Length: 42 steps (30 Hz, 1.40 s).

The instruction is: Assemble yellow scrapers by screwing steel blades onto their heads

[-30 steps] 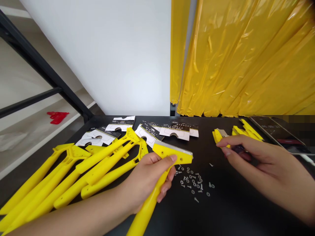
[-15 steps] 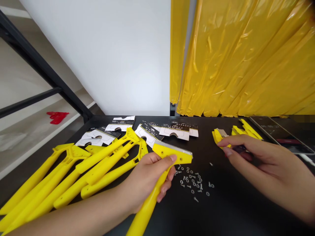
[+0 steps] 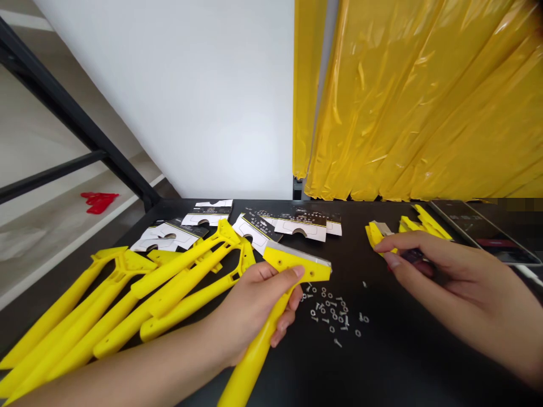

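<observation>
My left hand [image 3: 265, 302] is closed round the yellow handle of a scraper [image 3: 246, 367], its thumb on the head. The scraper's head has a silvery blade along its far edge and two small holes in its yellow face. To the right, my right hand [image 3: 458, 288] is closed, thumb and forefinger nearly together. A dark purplish thing [image 3: 413, 255] shows under its fingers, mostly hidden. At those fingertips lies a small yellow piece [image 3: 373, 233] with a grey metal part on it; whether they grip it I cannot tell. Loose screws and nuts [image 3: 333, 311] lie between my hands.
Several yellow scraper handles [image 3: 169, 288] lie at the left. Behind them are printed black-and-white cards [image 3: 301, 229]. More yellow pieces [image 3: 428, 223] and a phone [image 3: 483, 232] lie at the back right. Yellow plastic sheeting [image 3: 424, 102] hangs behind the black table [image 3: 297, 367].
</observation>
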### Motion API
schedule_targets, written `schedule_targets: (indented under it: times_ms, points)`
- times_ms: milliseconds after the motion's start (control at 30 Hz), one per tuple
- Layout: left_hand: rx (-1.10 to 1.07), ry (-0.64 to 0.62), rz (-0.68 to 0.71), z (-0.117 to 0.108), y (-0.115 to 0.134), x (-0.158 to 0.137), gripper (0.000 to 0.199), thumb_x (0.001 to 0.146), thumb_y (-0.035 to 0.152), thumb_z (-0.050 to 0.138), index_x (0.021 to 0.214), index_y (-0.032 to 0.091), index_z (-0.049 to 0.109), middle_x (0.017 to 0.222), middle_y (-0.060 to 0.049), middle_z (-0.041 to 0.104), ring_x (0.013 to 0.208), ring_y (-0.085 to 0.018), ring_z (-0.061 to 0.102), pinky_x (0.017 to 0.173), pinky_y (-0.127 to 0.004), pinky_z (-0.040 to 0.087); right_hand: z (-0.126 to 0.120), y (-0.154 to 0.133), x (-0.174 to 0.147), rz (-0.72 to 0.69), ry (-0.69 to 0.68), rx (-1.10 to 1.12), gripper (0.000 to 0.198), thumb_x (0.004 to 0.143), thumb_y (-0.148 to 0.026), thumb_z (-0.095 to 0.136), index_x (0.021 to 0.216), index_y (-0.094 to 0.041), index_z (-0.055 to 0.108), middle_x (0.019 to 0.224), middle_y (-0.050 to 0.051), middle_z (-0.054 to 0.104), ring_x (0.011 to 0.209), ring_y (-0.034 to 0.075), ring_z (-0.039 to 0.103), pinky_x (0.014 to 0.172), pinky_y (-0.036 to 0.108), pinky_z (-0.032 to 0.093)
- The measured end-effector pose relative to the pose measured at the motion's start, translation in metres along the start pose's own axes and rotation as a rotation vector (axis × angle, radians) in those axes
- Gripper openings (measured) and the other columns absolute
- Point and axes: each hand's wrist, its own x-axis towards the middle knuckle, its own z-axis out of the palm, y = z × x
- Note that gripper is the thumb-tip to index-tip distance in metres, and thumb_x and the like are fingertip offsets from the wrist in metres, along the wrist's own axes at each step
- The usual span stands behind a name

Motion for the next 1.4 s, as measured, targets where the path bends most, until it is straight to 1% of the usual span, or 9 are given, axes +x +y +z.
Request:
schedule_targets:
  times_ms: [167,333,567,833,967,1033,1200,1267,1400]
  points:
    - [0.000,0.004,-0.001,0.0009,0.0002,-0.0012,0.053,0.103,0.056,0.068,0.065,0.021,0.062,0.046,0.003,0.048,0.036,-0.008,0.041,0.039,-0.018,0.031,0.0014,-0.0005,0.0007,-0.017,-0.002,0.003,0.019,0.108,-0.036,0.062,0.113,-0.030,0.079,0.099,0.002,0.089,0.081,0.023,0.087,0.045,0.024,0.055]
    - [-0.002,0.007,-0.006,0.0021,0.0006,-0.0024,0.053,0.103,0.057,0.068,0.065,0.020,0.063,0.046,0.003,0.049,0.036,-0.008,0.042,0.039,-0.018,0.032,0.0003,-0.0002,0.0020,-0.034,0.003,-0.009,0.019,0.108,-0.035,0.061,0.112,-0.030,0.078,0.097,0.002,0.089,0.081,0.022,0.088,0.045,0.023,0.056]
    - [0.005,0.013,-0.007,0.0018,0.0005,-0.0011,0.053,0.102,0.058,0.068,0.066,0.021,0.062,0.046,0.003,0.049,0.036,-0.008,0.041,0.039,-0.018,0.032,0.0013,0.0016,0.0020,-0.042,0.008,-0.022,0.018,0.109,-0.035,0.061,0.113,-0.030,0.078,0.099,0.001,0.089,0.082,0.021,0.088,0.054,0.024,0.062]
    - [0.002,0.013,-0.015,0.0018,0.0013,-0.0025,0.053,0.103,0.057,0.068,0.066,0.020,0.062,0.046,0.003,0.048,0.037,-0.008,0.041,0.039,-0.018,0.032,-0.0031,-0.0008,0.0009,-0.032,0.013,-0.027,0.020,0.108,-0.037,0.063,0.113,-0.029,0.080,0.099,0.002,0.089,0.075,0.022,0.086,0.052,0.028,0.061]
    - [0.005,0.010,-0.024,0.0029,0.0030,-0.0025,0.052,0.103,0.056,0.067,0.065,0.020,0.062,0.046,0.003,0.047,0.037,-0.008,0.041,0.039,-0.018,0.032,-0.0037,-0.0007,0.0010,0.006,0.022,-0.027,0.021,0.108,-0.042,0.065,0.115,-0.030,0.081,0.104,0.004,0.089,0.082,0.025,0.087,0.051,0.030,0.061]
    - [0.012,0.007,-0.030,0.0028,0.0033,-0.0022,0.053,0.103,0.057,0.066,0.065,0.020,0.062,0.046,0.003,0.048,0.036,-0.008,0.041,0.039,-0.018,0.032,-0.0034,-0.0009,0.0013,0.001,0.020,-0.028,0.021,0.108,-0.041,0.064,0.115,-0.029,0.081,0.104,0.005,0.089,0.082,0.026,0.087,0.050,0.030,0.059]
    - [0.013,0.011,-0.018,0.0013,0.0014,-0.0018,0.052,0.103,0.057,0.067,0.066,0.020,0.062,0.046,0.003,0.048,0.036,-0.008,0.041,0.039,-0.019,0.032,-0.0013,-0.0017,0.0018,-0.018,0.004,-0.004,0.020,0.107,-0.039,0.065,0.113,-0.028,0.081,0.099,0.003,0.089,0.076,0.023,0.085,0.057,0.030,0.064]
    - [0.009,0.003,-0.018,0.0011,0.0009,-0.0014,0.052,0.103,0.057,0.067,0.066,0.020,0.062,0.046,0.003,0.048,0.036,-0.008,0.041,0.040,-0.019,0.032,-0.0004,-0.0007,0.0018,-0.016,0.003,-0.001,0.019,0.106,-0.037,0.065,0.113,-0.029,0.081,0.097,0.002,0.088,0.075,0.023,0.085,0.057,0.030,0.064]
    - [0.007,0.003,-0.022,0.0018,0.0017,-0.0008,0.052,0.104,0.056,0.066,0.066,0.020,0.061,0.046,0.003,0.049,0.036,-0.008,0.042,0.040,-0.019,0.032,-0.0009,0.0025,0.0027,-0.006,-0.029,0.014,0.019,0.107,-0.035,0.064,0.113,-0.029,0.080,0.081,0.000,0.081,0.070,0.023,0.082,0.053,0.029,0.061]
